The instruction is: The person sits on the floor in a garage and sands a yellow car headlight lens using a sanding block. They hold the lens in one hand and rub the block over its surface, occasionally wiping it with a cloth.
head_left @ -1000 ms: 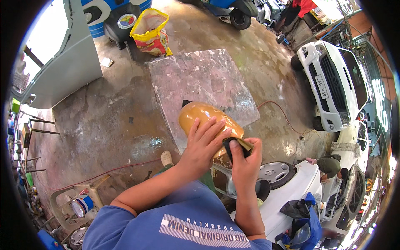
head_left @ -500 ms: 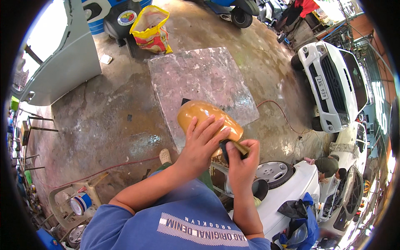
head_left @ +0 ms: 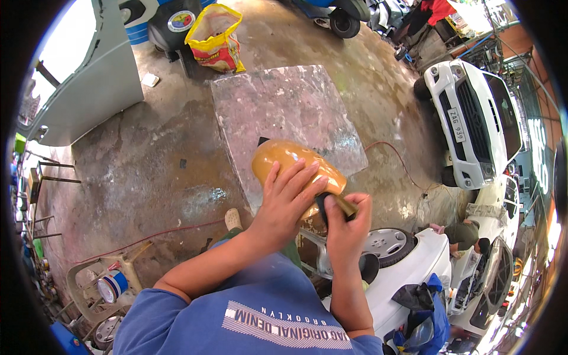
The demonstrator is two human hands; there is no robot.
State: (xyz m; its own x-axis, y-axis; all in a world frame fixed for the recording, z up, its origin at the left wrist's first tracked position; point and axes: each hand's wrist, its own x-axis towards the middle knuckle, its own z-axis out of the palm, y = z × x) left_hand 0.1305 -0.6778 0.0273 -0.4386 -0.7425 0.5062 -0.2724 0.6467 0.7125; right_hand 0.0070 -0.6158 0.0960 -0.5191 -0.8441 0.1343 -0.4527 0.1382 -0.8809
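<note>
A glossy orange curved shell (head_left: 284,152), like a car mirror cover, is held above the near edge of a worn slab. My left hand (head_left: 287,198) grips it, the fingers spread over its top and the thumb out of sight below. At the shell's near right end, my right hand (head_left: 347,225) pinches a folded piece of black and olive-brown sheet (head_left: 344,206), which looks like sandpaper. Its black part reaches the shell's edge. The shell's underside, and anything supporting it, are hidden. A small black corner (head_left: 263,141) shows just behind the shell.
Beneath is the pinkish slab (head_left: 284,100). A yellow-red sack (head_left: 216,44) stands beyond it, and a grey panel (head_left: 97,94) at left. A chair (head_left: 89,296) holds a can (head_left: 112,287). White vehicles (head_left: 464,124) and a person (head_left: 462,235) are at right.
My right hand has shifted slightly right, with the folded sheet tilting a little. The left hand and the orange shell stay almost in place.
</note>
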